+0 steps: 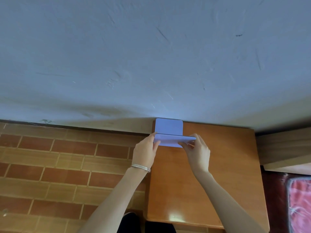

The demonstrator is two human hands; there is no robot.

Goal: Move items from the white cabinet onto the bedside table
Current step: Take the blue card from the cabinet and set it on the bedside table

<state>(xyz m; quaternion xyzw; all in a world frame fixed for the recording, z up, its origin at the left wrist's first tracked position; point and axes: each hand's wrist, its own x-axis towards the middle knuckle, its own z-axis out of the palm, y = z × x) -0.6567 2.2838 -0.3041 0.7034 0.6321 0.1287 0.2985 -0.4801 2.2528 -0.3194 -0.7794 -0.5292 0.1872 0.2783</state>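
Head: two hands (146, 148) (197, 151) hold one purple stand (168, 127).

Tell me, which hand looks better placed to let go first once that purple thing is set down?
Probably the right hand: it only pinches the purple stand at one corner, over the bedside table. The left hand wraps its other end more fully.

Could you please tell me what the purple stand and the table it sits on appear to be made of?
The light purple L-shaped stand looks like smooth matte plastic: uniform colour, rounded corners, no grain, though painted metal cannot be ruled out. The orange-brown bedside table looks like wood or wood-look laminate with a glossy finish, given faint grain and a bright reflection near its front edge.
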